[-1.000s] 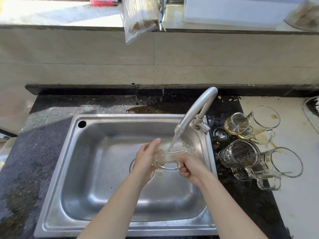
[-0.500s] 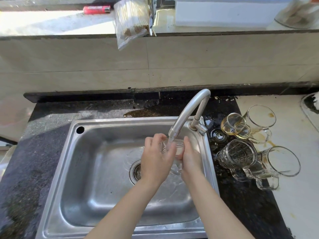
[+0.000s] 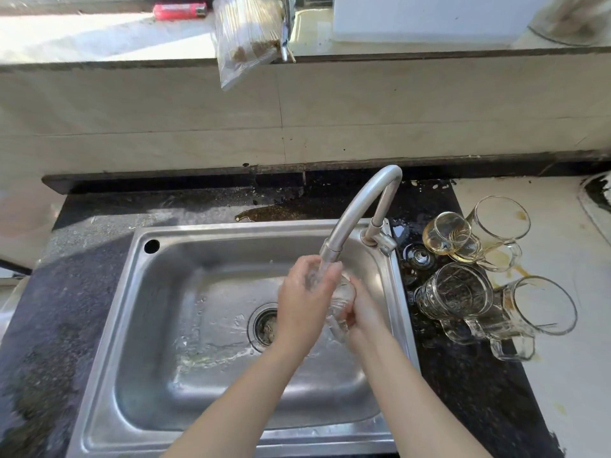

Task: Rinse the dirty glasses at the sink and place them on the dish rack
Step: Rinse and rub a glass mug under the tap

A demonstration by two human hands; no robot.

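Both forearms are bare and converge as they reach forward. The left forearm [image 3: 238, 398] angles forward and to the right. The right forearm [image 3: 413, 385] angles forward and to the left. The wrists are close together and not crossed.

Left grip [image 3: 305, 297]: back of the hand uppermost, fingers curled forward over the upper part of a glass [image 3: 344, 299].

Right grip [image 3: 362, 314]: just beside the left and slightly nearer the body, palm turned inward, fingers wrapped round the lower part of the same glass.

Thumb positions on both hands cannot be made out.
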